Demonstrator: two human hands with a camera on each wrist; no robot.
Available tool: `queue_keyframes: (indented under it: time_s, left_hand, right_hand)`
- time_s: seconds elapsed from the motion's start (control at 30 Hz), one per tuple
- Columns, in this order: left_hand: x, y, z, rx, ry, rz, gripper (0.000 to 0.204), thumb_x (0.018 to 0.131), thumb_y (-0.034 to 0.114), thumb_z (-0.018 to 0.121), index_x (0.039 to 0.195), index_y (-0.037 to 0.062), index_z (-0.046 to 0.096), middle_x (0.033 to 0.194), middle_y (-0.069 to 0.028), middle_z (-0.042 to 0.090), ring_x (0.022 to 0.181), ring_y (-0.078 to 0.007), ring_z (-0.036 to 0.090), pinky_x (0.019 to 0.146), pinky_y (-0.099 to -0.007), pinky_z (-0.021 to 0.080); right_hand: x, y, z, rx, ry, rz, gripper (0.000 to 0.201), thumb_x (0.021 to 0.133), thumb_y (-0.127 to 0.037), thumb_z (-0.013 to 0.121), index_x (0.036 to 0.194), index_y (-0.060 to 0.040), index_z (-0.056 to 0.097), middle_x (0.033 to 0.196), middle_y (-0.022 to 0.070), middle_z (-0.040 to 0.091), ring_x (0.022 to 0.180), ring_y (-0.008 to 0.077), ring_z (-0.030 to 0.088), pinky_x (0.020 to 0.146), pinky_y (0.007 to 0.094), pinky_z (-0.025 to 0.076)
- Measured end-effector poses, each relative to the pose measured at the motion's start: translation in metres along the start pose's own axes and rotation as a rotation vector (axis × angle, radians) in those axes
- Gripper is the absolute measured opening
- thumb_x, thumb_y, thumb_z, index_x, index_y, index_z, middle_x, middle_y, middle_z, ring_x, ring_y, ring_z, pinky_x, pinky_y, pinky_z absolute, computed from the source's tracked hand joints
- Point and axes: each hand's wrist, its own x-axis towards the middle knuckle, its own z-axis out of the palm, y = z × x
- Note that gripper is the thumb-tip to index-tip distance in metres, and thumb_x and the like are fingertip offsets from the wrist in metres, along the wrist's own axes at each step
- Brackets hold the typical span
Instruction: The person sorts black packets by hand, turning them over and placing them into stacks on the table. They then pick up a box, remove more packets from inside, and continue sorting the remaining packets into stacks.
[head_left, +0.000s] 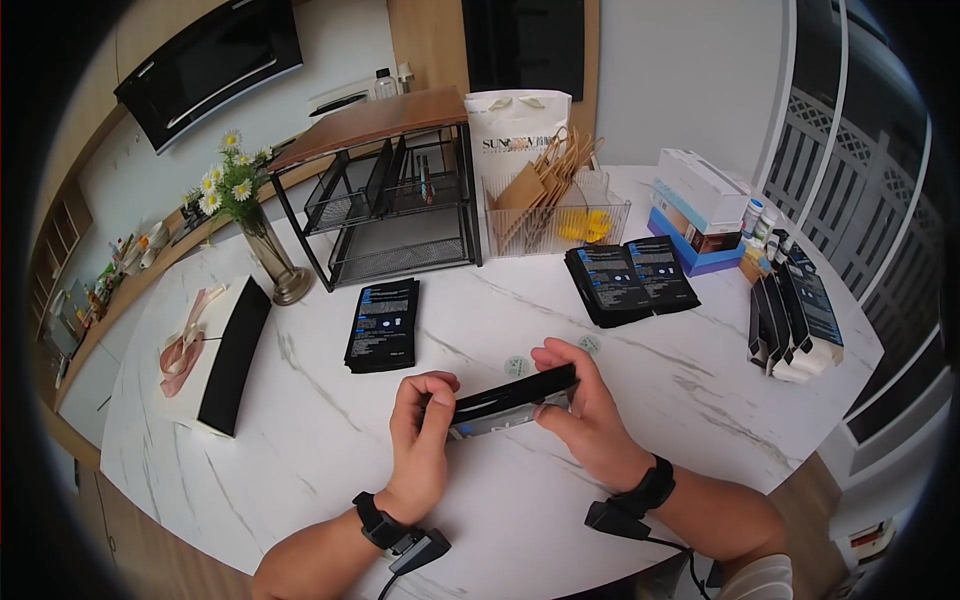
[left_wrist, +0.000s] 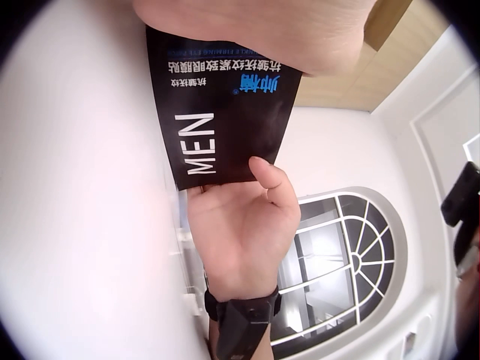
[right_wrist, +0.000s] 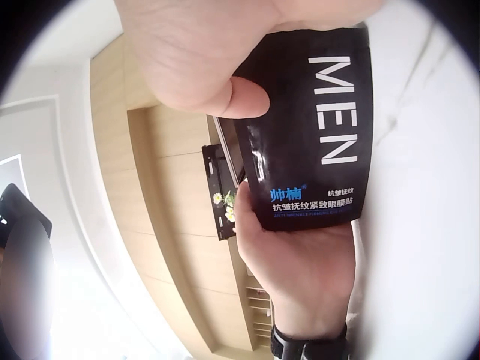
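A stack of black packets (head_left: 512, 398) is held between both hands above the near part of the table. The left hand (head_left: 422, 440) grips its left end and the right hand (head_left: 590, 420) grips its right end, thumb on the near side. White "MEN" lettering shows on the front packet (left_wrist: 217, 112) in the left wrist view, upside down, with the left hand (left_wrist: 244, 225) at one end. The right wrist view shows the same face of the packet (right_wrist: 315, 127), the right hand (right_wrist: 195, 60) over its edge.
Beyond the hands lie a packet pile (head_left: 384, 325) and a double pile (head_left: 630, 280). Upright packets (head_left: 795, 310) stand at right, a white box with ribbon (head_left: 210, 355) at left. Farther back are a flower vase (head_left: 275, 260), a mesh rack (head_left: 400, 265), a clear basket (head_left: 555, 235) and stacked boxes (head_left: 700, 195).
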Motion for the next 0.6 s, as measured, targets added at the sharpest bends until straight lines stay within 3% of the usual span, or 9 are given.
queue_keyframes:
  time_s: [0.2,0.27,0.3,0.37,0.47,0.5,0.57,0.6]
  left_hand:
    - [-0.003,0.003,-0.002,-0.040,-0.008,-0.113,0.032,0.109,0.030,0.046,0.105,0.0023,0.059,0.105,-0.0051,0.064,0.098,-0.0118,0.055,0.092,-0.0297,0.043]
    - [-0.005,0.005,-0.001,-0.025,-0.001,-0.090,0.031,0.109,0.029,0.044,0.104,0.0020,0.060,0.101,-0.0045,0.064,0.095,-0.0115,0.055,0.089,-0.0293,0.043]
    - [-0.005,0.006,-0.001,-0.024,-0.002,-0.092,0.031,0.109,0.029,0.044,0.104,0.0020,0.060,0.101,-0.0045,0.064,0.095,-0.0115,0.055,0.089,-0.0293,0.043]
    - [-0.004,0.008,-0.002,-0.082,0.005,-0.114,0.024,0.109,0.022,0.050,0.101,0.0020,0.060,0.106,-0.0037,0.064,0.096,-0.0106,0.052,0.092,-0.0282,0.041]
    - [-0.001,0.006,-0.003,-0.083,0.023,-0.127,0.022,0.109,0.021,0.050,0.101,0.0022,0.059,0.107,-0.0044,0.064,0.099,-0.0115,0.054,0.094,-0.0291,0.042]
    - [0.000,0.005,-0.003,-0.084,0.023,-0.127,0.022,0.109,0.021,0.050,0.101,0.0022,0.059,0.107,-0.0044,0.064,0.099,-0.0115,0.054,0.094,-0.0291,0.042]
    - [0.000,0.005,-0.003,-0.109,0.029,-0.134,0.021,0.108,0.021,0.051,0.101,0.0026,0.059,0.108,-0.0054,0.065,0.101,-0.0128,0.055,0.096,-0.0299,0.043]
    - [0.000,0.003,-0.003,-0.109,0.030,-0.135,0.021,0.108,0.021,0.051,0.101,0.0026,0.059,0.108,-0.0054,0.065,0.101,-0.0128,0.055,0.096,-0.0299,0.043]
  right_hand:
    - [-0.002,-0.004,0.001,-0.061,-0.045,-0.073,0.061,0.092,-0.004,0.066,0.146,-0.0029,0.038,0.140,0.0139,0.051,0.131,0.0227,0.049,0.112,0.0361,0.037]
    - [-0.002,-0.009,-0.001,-0.002,-0.108,-0.023,0.055,0.094,0.002,0.058,0.145,-0.0047,0.039,0.141,0.0107,0.049,0.123,0.0139,0.048,0.101,0.0279,0.043]
    - [-0.002,-0.012,0.000,-0.001,-0.108,-0.021,0.055,0.094,0.002,0.058,0.145,-0.0047,0.039,0.141,0.0107,0.049,0.123,0.0139,0.048,0.101,0.0279,0.043]
    - [-0.003,-0.018,0.002,0.062,-0.102,0.069,0.047,0.097,-0.002,0.059,0.141,-0.0044,0.042,0.133,0.0064,0.053,0.100,0.0064,0.050,0.088,0.0220,0.043]
    - [-0.005,-0.016,0.003,-0.003,-0.093,0.076,0.043,0.099,-0.006,0.060,0.139,-0.0048,0.044,0.126,0.0028,0.056,0.088,0.0027,0.046,0.078,0.0183,0.040]
    - [-0.004,-0.017,0.004,-0.003,-0.093,0.076,0.043,0.099,-0.006,0.060,0.139,-0.0048,0.044,0.126,0.0028,0.056,0.088,0.0027,0.046,0.078,0.0183,0.040]
    - [-0.005,-0.020,0.004,0.037,-0.068,0.129,0.041,0.102,-0.021,0.064,0.135,-0.0026,0.048,0.127,0.0084,0.056,0.118,0.0154,0.052,0.103,0.0310,0.042]
    - [-0.004,-0.017,0.004,0.037,-0.069,0.130,0.041,0.102,-0.021,0.064,0.135,-0.0026,0.048,0.127,0.0084,0.056,0.118,0.0154,0.052,0.103,0.0310,0.042]
